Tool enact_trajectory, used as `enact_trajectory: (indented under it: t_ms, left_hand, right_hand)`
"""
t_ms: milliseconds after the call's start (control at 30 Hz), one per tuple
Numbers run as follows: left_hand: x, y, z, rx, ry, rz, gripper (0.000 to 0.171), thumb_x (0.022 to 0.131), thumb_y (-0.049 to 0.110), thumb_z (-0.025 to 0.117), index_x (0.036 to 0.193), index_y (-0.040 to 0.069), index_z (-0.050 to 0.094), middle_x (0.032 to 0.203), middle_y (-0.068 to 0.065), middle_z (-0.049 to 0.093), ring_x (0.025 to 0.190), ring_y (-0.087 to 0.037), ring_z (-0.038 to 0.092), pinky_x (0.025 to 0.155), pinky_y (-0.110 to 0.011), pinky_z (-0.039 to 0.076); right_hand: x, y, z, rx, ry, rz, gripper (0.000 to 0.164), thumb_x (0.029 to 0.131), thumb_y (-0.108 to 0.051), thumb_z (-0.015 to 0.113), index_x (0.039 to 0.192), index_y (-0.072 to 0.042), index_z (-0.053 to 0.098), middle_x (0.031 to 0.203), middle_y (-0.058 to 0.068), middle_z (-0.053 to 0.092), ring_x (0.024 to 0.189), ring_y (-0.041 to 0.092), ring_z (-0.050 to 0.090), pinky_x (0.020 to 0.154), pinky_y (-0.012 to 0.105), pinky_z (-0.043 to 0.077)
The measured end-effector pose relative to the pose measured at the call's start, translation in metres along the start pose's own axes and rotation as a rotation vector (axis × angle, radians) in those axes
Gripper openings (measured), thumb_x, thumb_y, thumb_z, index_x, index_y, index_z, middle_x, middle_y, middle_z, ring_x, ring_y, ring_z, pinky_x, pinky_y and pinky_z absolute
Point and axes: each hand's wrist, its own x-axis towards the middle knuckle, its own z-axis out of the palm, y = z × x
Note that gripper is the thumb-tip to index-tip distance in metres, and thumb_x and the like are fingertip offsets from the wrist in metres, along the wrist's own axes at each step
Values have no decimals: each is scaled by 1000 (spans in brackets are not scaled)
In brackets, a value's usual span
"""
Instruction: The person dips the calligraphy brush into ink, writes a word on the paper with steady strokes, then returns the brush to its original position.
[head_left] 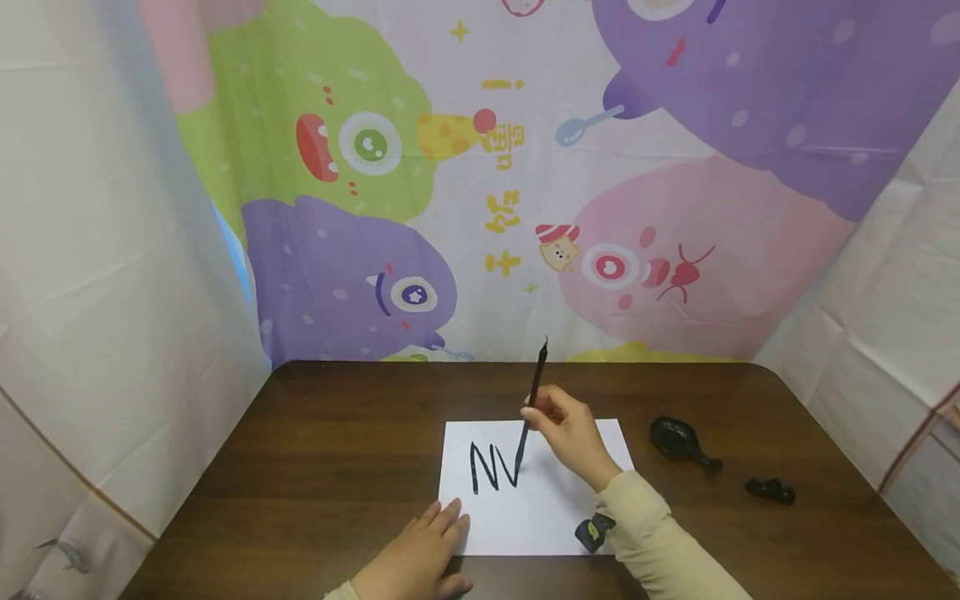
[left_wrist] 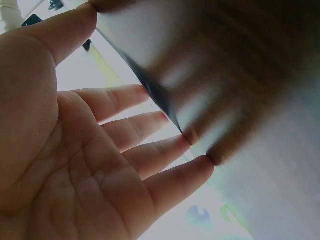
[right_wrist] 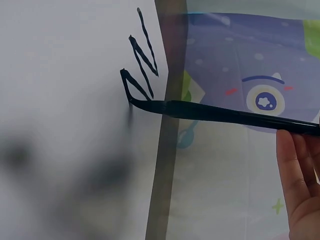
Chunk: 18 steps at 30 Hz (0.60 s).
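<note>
My right hand point(head_left: 570, 429) pinches a black-handled writing brush point(head_left: 536, 375) between thumb and fingers, the handle leaning upright. In the right wrist view the bent, dark tip of the brush point(right_wrist: 170, 107) touches the white paper point(right_wrist: 60, 60) at the end of a black zigzag line point(right_wrist: 142, 60). That line stands on the upper left part of the sheet point(head_left: 540, 525). My left hand point(head_left: 420, 546) lies palm down with spread fingers, its fingertips at the sheet's lower left edge. The left wrist view shows its palm point(left_wrist: 90, 165) and straight fingers, holding nothing.
A black, round-bodied bottle with a narrow neck point(head_left: 678, 439) lies on the brown table point(head_left: 337, 450) right of the paper. Beside it is a small black object point(head_left: 771, 490). A cartoon-print curtain point(head_left: 480, 317) hangs behind the table's back edge.
</note>
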Motion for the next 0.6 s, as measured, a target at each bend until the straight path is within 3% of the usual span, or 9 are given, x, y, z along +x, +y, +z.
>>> enact_trajectory:
  t_ms: [333,600]
  left_hand:
    - [0,0,0,-1,-5,-3,73,83,48,72,137,3,53,147,-20,48,132,-45,48,96,-61,48]
    - [0,0,0,-13,-12,-1,73,83,46,73,138,2,53,148,-21,47,132,-46,47,97,-61,47]
  right_hand:
    - [4,5,1,20,40,-18,13,88,-7,71,98,-1,65,83,11,70,76,10,68,70,24,60]
    - [9,11,2,42,63,-23,12,88,-5,70,97,-1,65,84,13,70,79,16,69,70,25,60]
